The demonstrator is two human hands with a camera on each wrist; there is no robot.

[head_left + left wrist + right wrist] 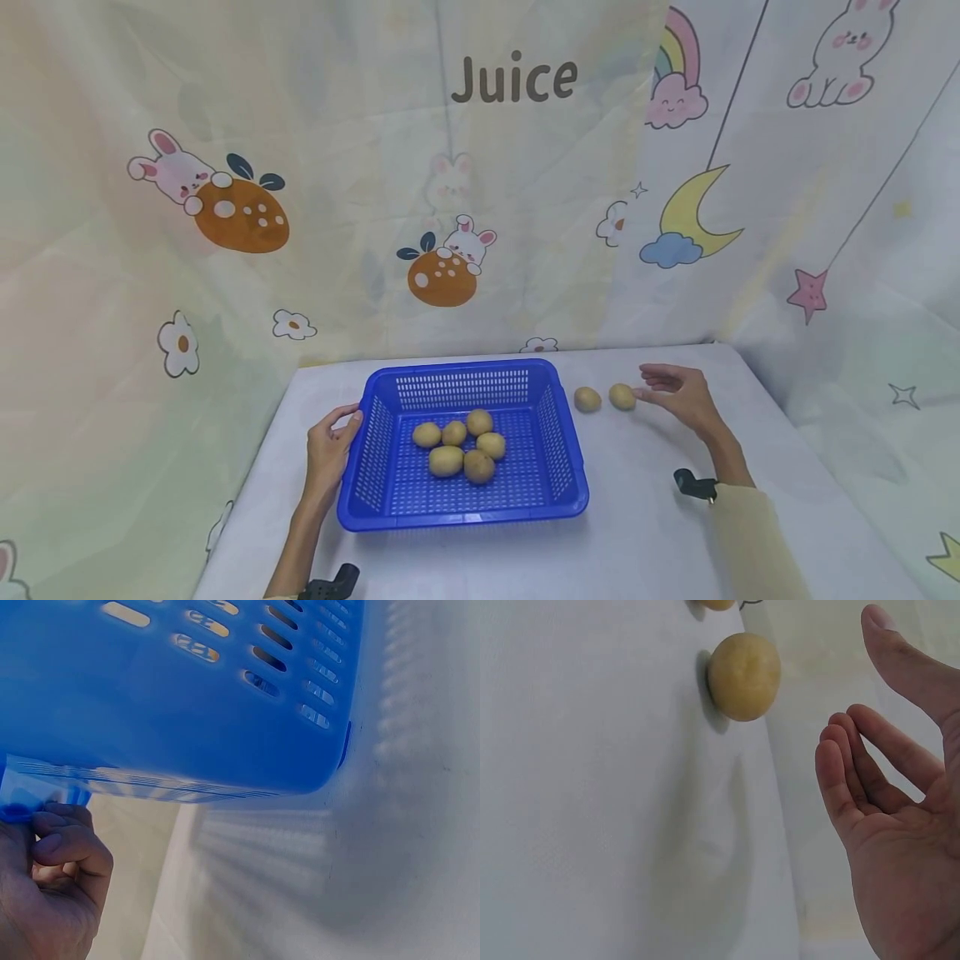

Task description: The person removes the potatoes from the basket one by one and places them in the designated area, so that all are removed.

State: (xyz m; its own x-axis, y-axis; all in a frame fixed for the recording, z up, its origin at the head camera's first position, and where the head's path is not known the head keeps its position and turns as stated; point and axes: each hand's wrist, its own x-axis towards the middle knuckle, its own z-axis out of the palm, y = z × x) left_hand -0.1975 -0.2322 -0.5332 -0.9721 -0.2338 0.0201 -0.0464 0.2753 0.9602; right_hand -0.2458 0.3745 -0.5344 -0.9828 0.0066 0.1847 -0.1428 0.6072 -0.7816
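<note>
A blue plastic basket with slotted walls holds several potatoes on its floor. My left hand grips the basket's left rim; in the left wrist view, the curled fingers meet the rim beside the outer wall. Right of the basket, two potatoes lie on the white table: one nearer the basket, the other farther right. Beside that second potato is my right hand, its thumb and fingers spread apart. In the right wrist view the hand is off the potato, holding nothing.
The white-covered table extends in front of the basket and to its right. A printed cloth hangs behind the table and along its sides. Dark wrist devices sit on both arms.
</note>
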